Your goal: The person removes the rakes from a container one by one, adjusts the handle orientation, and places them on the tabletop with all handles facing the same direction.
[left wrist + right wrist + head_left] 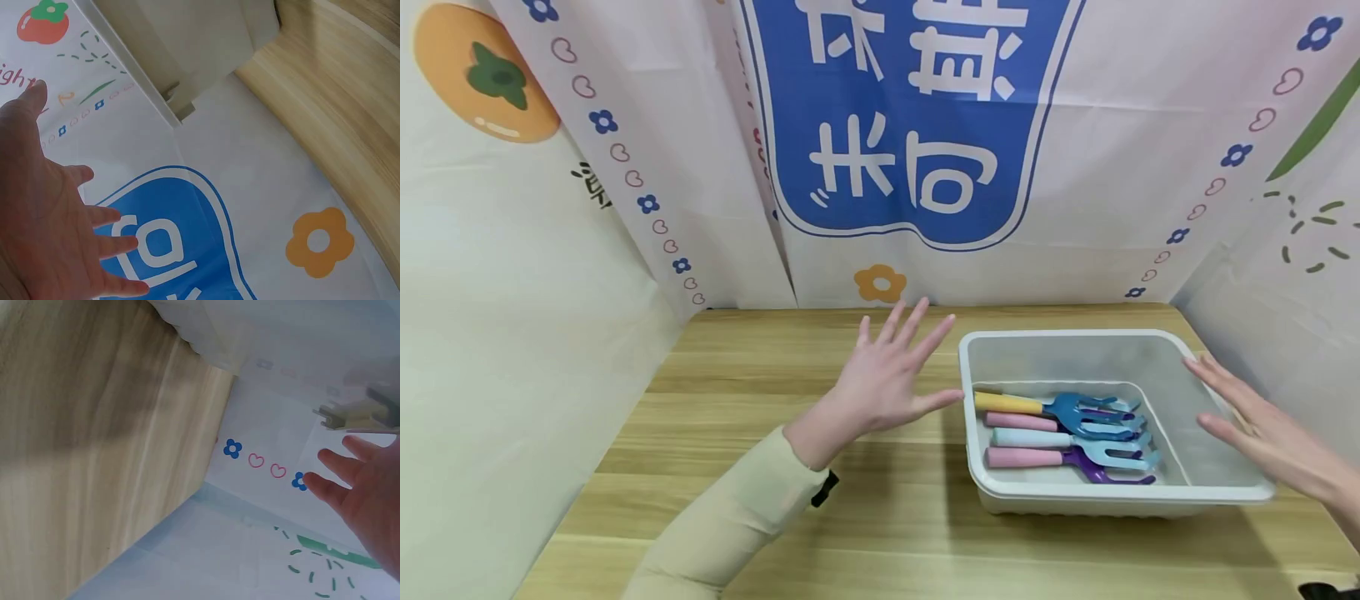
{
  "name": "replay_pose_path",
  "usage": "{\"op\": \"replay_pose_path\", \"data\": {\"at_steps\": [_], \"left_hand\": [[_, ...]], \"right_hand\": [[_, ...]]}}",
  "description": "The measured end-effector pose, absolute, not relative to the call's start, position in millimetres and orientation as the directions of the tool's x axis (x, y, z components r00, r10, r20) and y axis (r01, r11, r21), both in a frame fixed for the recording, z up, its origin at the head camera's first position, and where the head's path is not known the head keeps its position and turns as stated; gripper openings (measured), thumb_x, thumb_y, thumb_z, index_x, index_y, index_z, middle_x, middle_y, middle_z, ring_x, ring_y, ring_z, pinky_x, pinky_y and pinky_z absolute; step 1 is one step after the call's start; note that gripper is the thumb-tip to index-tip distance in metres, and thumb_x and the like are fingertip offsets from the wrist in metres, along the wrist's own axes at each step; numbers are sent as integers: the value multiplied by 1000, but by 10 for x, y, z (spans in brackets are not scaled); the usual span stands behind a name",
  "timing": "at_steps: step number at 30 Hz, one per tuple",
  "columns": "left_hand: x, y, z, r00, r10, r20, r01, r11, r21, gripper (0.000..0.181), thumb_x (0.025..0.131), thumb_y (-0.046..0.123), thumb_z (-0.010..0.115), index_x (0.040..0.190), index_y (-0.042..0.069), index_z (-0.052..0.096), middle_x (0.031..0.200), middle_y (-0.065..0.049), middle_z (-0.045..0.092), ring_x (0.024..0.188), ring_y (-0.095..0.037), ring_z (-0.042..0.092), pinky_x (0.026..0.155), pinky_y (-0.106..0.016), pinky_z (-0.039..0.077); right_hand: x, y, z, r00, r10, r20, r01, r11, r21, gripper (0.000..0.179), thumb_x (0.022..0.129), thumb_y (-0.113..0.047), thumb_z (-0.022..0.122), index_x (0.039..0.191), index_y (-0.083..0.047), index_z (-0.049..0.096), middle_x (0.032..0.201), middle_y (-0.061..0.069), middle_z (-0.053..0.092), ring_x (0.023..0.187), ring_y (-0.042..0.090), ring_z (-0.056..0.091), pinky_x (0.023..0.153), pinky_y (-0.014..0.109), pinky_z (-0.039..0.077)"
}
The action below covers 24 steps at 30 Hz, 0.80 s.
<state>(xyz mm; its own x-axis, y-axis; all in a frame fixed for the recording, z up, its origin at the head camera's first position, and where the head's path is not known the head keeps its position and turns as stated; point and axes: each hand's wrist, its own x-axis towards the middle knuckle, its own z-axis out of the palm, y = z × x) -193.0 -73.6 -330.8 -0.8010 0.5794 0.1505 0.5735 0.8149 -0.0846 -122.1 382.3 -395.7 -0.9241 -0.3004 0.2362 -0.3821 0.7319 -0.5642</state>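
Observation:
A pale grey-white plastic bin (pixel 1120 493) sits on the right half of the table in the head view. Several small garden hand forks lie in it with handles to the left: one has a yellow handle (pixel 1009 403) and blue tines, a light-blue fork (pixel 1037 440) lies lower, and a pink-handled fork (pixel 1024 457) with purple tines is nearest the front. My left hand (pixel 886 379) is spread wide, its thumb tip right at the bin's left rim. At the right rim, my right hand (pixel 1262 425) has straight fingers alongside the wall. Both palms appear bare in the wrist views.
The wood-grain table (pixel 760 375) ends at a printed cloth backdrop (pixel 820 258) behind. White cloth sides rise at left (pixel 512 333) and right (pixel 1285 292); the right one stands close beyond the bin.

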Motion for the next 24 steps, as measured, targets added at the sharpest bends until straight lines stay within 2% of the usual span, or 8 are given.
{"op": "replay_pose_path", "data": {"at_steps": [3, 6, 9, 14, 20, 24], "left_hand": [[-1981, -670, -3295, -787, 602, 135, 598, 798, -76, 89, 85, 83, 26, 157, 34, 6, 162, -6, -4, 146, -32, 6, 107, -67, 16], [-2022, -610, -3285, -769, 629, 113, 626, 777, -67, 89, 85, 82, 25, 157, 33, 6, 162, -6, -3, 146, -32, 6, 107, -67, 17], [-2052, -552, -3272, -751, 655, 84, 654, 755, -46, 88, 85, 82, 25, 156, 35, 2, 162, -4, -4, 146, -30, 5, 108, -66, 16], [-2098, -457, -3235, -705, 708, 47, 708, 706, -15, 88, 85, 82, 28, 155, 37, -2, 162, -1, -6, 147, -29, 3, 109, -65, 13], [-2176, -338, -3152, -637, 771, 25, 771, 637, 12, 89, 85, 81, 34, 156, 37, 1, 162, 1, -4, 147, -28, 5, 110, -63, 15], [-2238, -255, -3101, -600, 800, -14, 797, 599, 77, 90, 84, 79, 40, 155, 39, 4, 162, 3, -1, 147, -26, 8, 111, -61, 16]], "right_hand": [[-1202, 3858, -4014, -929, -295, 225, -371, 720, -586, 68, 99, -8, 51, 157, -19, 18, 156, -25, 5, 135, -10, 1, 109, 34, -7], [-1182, 3884, -4050, -936, -278, 218, -353, 715, -603, 67, 100, -9, 51, 157, -20, 18, 154, -29, 9, 132, -13, 5, 103, 12, 0], [-1170, 3911, -4081, -934, -272, 232, -357, 709, -608, 67, 99, -7, 52, 156, -19, 20, 152, -31, 13, 129, -18, 10, 94, 0, 7], [-1175, 3976, -4127, -935, -268, 233, -355, 682, -640, 66, 98, -4, 52, 155, -18, 23, 148, -34, 18, 126, -20, 15, 89, -2, 13], [-1192, 4040, -4185, -952, -268, 150, -292, 632, -718, 65, 100, -4, 49, 156, -20, 20, 147, -33, 19, 123, -20, 18, 88, 0, 20], [-1213, 4075, -4202, -957, -271, 105, -253, 600, -759, 66, 100, -4, 49, 156, -21, 19, 145, -31, 22, 122, -18, 26, 87, 5, 31]]}}
